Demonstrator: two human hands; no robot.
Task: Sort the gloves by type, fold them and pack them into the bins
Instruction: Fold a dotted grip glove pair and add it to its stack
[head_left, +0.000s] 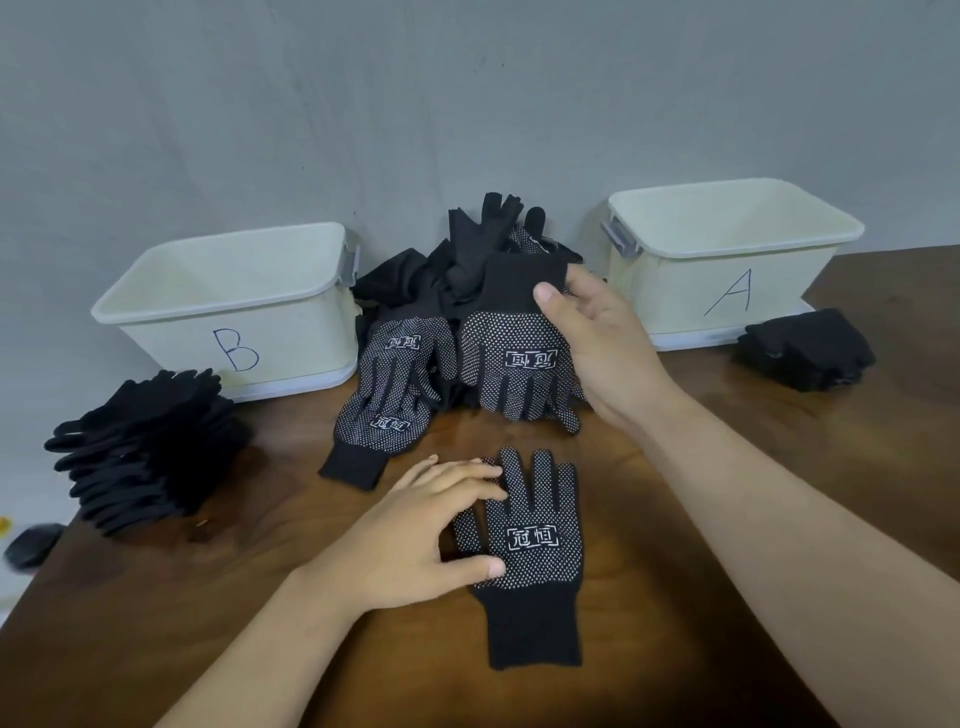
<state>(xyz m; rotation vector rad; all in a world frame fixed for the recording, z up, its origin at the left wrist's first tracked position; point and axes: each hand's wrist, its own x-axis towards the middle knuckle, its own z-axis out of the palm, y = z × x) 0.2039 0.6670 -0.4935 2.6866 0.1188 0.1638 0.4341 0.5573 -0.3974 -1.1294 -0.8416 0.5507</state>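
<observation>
Sorting is part way and packing has not begun, as far as I can judge: nothing shows inside bin B (234, 312) or bin A (727, 260) (their floors are partly hidden). A stack of plain black gloves (150, 447) sits in front of bin B, and a smaller dark stack (805, 348) in front of bin A. Between the bins a loose pile (457, 270) waits to be sorted, with two dotted gloves (400, 384) lying at its front edge. Folding and binning look to be all ahead. On the table (208, 597) nearest the person, a flat glove (535, 551) lies dotted side up, cuff toward the camera. The left hand (431, 535) rests on it from the left, fingers fairly straight across the glove's own fingers and thumb pressing near the cuff. The right hand (597, 343) is raised over the pile's front, thumb and fingers pinching the cuff of a held glove (514, 364). That glove hangs fingers down, beyond the flat one and apart from it, probably its mate to be laid on top.
</observation>
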